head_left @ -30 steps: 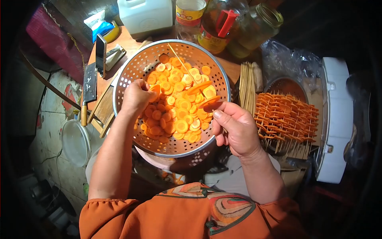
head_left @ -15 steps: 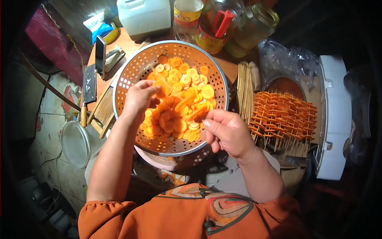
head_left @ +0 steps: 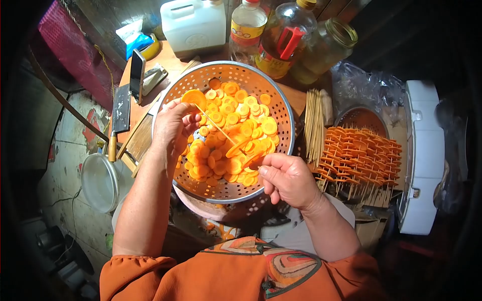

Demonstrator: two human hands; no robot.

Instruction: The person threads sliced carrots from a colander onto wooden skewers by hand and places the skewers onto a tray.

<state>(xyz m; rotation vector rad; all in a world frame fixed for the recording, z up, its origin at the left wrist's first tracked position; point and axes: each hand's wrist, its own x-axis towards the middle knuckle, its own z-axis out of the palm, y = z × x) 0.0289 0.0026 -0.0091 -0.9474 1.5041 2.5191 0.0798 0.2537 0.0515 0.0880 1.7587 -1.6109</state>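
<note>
A metal colander [head_left: 287,108] with round holes holds a heap of carrot slices [head_left: 211,160]. Above the heap, my right hand [head_left: 288,180] pinches the near end of a thin bamboo skewer [head_left: 215,125]. A few slices are threaded on the skewer close to my right fingers. My left hand [head_left: 169,130] grips one carrot slice [head_left: 194,97] between thumb and fingers at the skewer's far tip. Whether the tip has pierced that slice is too small to tell.
Right of the colander lie bare skewers [head_left: 315,125] and rows of filled carrot skewers [head_left: 359,155], beside a white foam box [head_left: 420,155]. A cleaver [head_left: 121,110] and phone [head_left: 136,75] are at left. Bottles, a jar [head_left: 324,50] and a white jug [head_left: 193,27] stand behind.
My left hand has brought a carrot slice up to the skewer's far tip. My right hand stays nearly in place with the skewer. The whole view has shifted slightly.
</note>
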